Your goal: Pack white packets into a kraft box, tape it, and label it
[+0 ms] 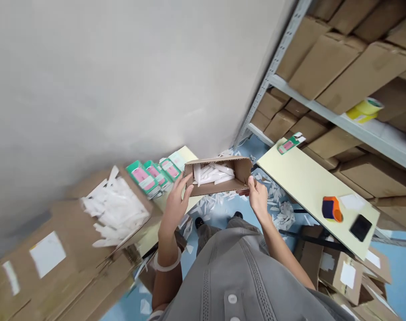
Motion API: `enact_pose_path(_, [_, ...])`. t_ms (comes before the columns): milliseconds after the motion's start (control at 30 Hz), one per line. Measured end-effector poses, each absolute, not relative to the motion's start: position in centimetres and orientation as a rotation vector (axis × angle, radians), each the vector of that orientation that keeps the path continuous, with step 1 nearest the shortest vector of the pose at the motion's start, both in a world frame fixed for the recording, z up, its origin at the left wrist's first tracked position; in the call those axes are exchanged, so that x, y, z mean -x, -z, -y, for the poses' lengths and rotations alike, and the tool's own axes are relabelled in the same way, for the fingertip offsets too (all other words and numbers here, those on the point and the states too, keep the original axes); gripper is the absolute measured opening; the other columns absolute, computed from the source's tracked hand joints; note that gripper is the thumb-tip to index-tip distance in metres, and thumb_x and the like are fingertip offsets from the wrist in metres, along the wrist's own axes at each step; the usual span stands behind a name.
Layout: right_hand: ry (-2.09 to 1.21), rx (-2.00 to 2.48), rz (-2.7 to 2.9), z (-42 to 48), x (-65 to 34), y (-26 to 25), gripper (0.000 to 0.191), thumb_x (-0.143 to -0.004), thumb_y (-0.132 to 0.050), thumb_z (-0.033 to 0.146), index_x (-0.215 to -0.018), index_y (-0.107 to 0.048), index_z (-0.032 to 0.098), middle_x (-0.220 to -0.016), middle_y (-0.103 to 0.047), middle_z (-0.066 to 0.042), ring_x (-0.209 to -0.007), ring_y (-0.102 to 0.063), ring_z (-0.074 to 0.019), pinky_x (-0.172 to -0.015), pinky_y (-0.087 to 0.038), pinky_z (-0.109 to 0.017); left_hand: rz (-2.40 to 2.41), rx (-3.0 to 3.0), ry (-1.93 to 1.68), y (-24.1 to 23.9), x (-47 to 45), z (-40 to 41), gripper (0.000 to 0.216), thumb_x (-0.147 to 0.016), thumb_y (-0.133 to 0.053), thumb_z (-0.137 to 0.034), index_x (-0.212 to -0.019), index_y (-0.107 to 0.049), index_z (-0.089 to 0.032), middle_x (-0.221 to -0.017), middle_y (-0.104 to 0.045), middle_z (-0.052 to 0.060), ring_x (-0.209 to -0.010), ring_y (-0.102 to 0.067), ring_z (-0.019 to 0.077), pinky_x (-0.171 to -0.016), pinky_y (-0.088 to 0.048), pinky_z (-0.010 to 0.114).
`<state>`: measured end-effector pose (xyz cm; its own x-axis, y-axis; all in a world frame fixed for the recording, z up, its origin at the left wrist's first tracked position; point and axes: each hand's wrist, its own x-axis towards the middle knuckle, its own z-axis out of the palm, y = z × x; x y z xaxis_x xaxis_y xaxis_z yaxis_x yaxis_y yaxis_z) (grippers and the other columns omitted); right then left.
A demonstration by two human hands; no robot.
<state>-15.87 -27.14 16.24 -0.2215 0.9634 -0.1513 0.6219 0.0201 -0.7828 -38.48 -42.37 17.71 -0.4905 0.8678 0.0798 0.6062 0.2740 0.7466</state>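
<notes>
My left hand (178,198) and my right hand (257,197) hold a small open cardboard box (218,170) by its two ends, raised above the floor. Inside lie white plastic pieces (211,174), loosely heaped. A pale bangle (167,263) circles my left wrist. To the left stands a large cardboard carton (72,249) filled with similar white pieces (116,211). Beyond my left hand is a row of green and pink packets (152,176).
A pale yellow tabletop (310,187) at right holds an orange and blue roll (332,209) and a black phone (360,227). Metal shelves (333,96) carry brown cartons. White pieces (283,214) litter the blue floor. A white wall (122,76) fills the upper left.
</notes>
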Motion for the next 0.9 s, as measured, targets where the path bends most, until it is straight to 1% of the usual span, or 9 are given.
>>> enact_pose_path(100, [-0.991,1.682,1.835,24.4,10.9,-16.1,0.066,-0.093,-0.023,0.070,-0.079,-0.066,0.022,-0.062,-0.072,-0.009,-0.068,-0.070,-0.0275,-0.066,-0.048,-0.033,-2.101,-1.384,-1.042,-17.2,34.4,37.2,0.054,-0.098,-0.037,-0.047,-0.148,-0.040,-0.026,-0.152,-0.043,0.007,-0.143,-0.036,0.0224,-0.117,-0.032,0.042])
enact_pose_path(267, [-0.773,1.857,1.670,17.5,0.8,-16.8,0.070,-0.098,-0.017,0.061,-0.078,-0.071,0.021,-0.059,-0.071,-0.009,-0.066,-0.069,-0.0254,-0.072,-0.047,-0.033,-2.042,-1.567,-0.972,-17.3,24.7,25.4,0.056,-0.099,-0.037,-0.044,-0.150,-0.037,-0.023,-0.153,-0.042,0.008,-0.141,-0.040,0.0255,-0.113,-0.037,0.041])
enact_pose_path(333, [-0.709,1.978,1.642,14.6,-3.3,-17.4,0.068,-0.099,-0.021,0.058,-0.072,-0.071,0.020,-0.055,-0.069,-0.010,-0.067,-0.068,-0.0261,-0.075,-0.046,-0.035,-2.025,-1.658,-0.891,-17.5,21.0,20.4,0.054,-0.099,-0.037,-0.040,-0.149,-0.040,-0.019,-0.150,-0.046,0.011,-0.137,-0.045,0.0277,-0.111,-0.039,0.042])
enact_pose_path(400, [-0.737,2.095,1.630,12.4,-7.2,-17.8,0.066,-0.099,-0.026,0.056,-0.062,-0.068,0.021,-0.051,-0.067,-0.010,-0.067,-0.067,-0.0269,-0.077,-0.045,-0.036,-1.998,-1.713,-0.720,-17.6,17.6,16.1,0.052,-0.098,-0.039,-0.038,-0.144,-0.048,-0.017,-0.142,-0.054,0.014,-0.131,-0.052,0.0303,-0.107,-0.042,0.044])
enact_pose_path(467, [-0.798,2.147,1.569,11.2,-10.5,-17.6,0.067,-0.099,-0.027,0.053,-0.054,-0.064,0.022,-0.050,-0.066,-0.011,-0.067,-0.067,-0.0266,-0.078,-0.044,-0.036,-1.949,-1.753,-0.569,-17.6,14.8,12.9,0.051,-0.096,-0.042,-0.039,-0.141,-0.051,-0.017,-0.138,-0.058,0.014,-0.125,-0.057,0.0318,-0.104,-0.045,0.044])
enact_pose_path(533, [-0.805,2.146,1.485,10.5,-13.1,-17.0,0.065,-0.100,-0.026,0.052,-0.057,-0.065,0.022,-0.053,-0.068,-0.010,-0.070,-0.068,-0.0264,-0.078,-0.044,-0.035,-1.902,-1.807,-0.527,-17.3,12.4,10.5,0.052,-0.095,-0.045,-0.038,-0.143,-0.049,-0.017,-0.142,-0.054,0.013,-0.129,-0.054,0.0313,-0.103,-0.046,0.043])
enact_pose_path(667, [-0.785,2.170,1.316,9.5,-15.9,-15.2,0.060,-0.100,-0.025,0.053,-0.072,-0.068,0.021,-0.059,-0.070,-0.009,-0.071,-0.069,-0.0265,-0.073,-0.044,-0.034,-1.793,-1.925,-0.554,-16.1,8.9,6.7,0.057,-0.096,-0.044,-0.037,-0.149,-0.039,-0.019,-0.150,-0.046,0.009,-0.136,-0.047,0.0277,-0.106,-0.044,0.039])
enact_pose_path(800, [-0.757,2.225,1.149,7.5,-17.5,-13.7,0.065,-0.099,-0.022,0.056,-0.068,-0.067,0.021,-0.062,-0.072,-0.010,-0.071,-0.069,-0.0247,-0.076,-0.045,-0.033,-1.668,-2.001,-0.547,-14.6,6.7,1.9,0.059,-0.097,-0.042,-0.039,-0.152,-0.033,-0.020,-0.154,-0.041,0.008,-0.140,-0.041,0.0256,-0.111,-0.040,0.037])
enact_pose_path(900, [-0.801,2.263,1.051,5.1,-18.7,-11.7,0.065,-0.099,-0.023,0.057,-0.069,-0.067,0.020,-0.061,-0.072,-0.010,-0.067,-0.069,-0.0227,-0.076,-0.047,-0.031,-1.565,-2.031,-0.468,-12.8,5.2,-2.4,0.059,-0.096,-0.045,-0.036,-0.151,-0.034,-0.017,-0.153,-0.041,0.010,-0.139,-0.042,0.0254,-0.112,-0.038,0.036])
